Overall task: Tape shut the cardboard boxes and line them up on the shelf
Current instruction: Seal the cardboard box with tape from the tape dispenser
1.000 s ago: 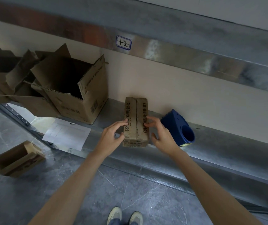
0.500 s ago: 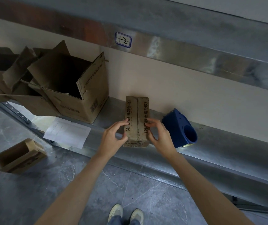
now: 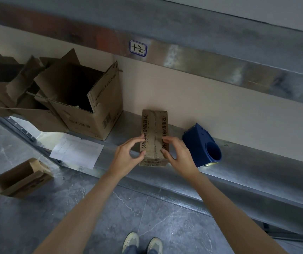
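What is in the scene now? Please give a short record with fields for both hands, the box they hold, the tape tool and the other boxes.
small box: on the shelf, flaps closed
left hand: grips the small box's left edge
right hand: grips its right edge
tape dispenser: blue, on the shelf right of the small box, untouched
open box: larger, flaps up, further left on the shelf
sheet of paper: at the shelf's front edge
floor box: open, lower left
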Tool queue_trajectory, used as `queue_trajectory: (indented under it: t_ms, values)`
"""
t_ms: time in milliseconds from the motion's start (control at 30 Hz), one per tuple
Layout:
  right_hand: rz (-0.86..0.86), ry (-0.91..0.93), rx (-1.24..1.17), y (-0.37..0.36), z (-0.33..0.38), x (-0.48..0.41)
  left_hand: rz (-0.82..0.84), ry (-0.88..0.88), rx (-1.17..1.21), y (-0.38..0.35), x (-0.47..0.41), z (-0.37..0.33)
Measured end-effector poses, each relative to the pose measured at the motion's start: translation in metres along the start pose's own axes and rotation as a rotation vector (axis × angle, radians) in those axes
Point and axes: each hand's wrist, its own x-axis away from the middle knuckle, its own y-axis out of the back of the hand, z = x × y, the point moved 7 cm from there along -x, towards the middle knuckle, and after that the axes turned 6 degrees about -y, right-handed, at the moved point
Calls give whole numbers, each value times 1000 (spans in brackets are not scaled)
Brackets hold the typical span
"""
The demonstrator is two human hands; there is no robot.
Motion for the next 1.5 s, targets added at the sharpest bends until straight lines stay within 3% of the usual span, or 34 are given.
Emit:
queue_trajectory:
  t_ms: [167,633,1133,1500]
  values:
    - [47,-55,-45,-3,2,4,19,34,29,-3,2,2]
    - [43,16,123,-10,6,4,91,14,-38,-6,4,-2]
    - [44,-84,-33,-10,1,0,42,97,3,-12,9,1]
    - [183,-84,83,-7,2,-2,77,143,82,-8,6,0]
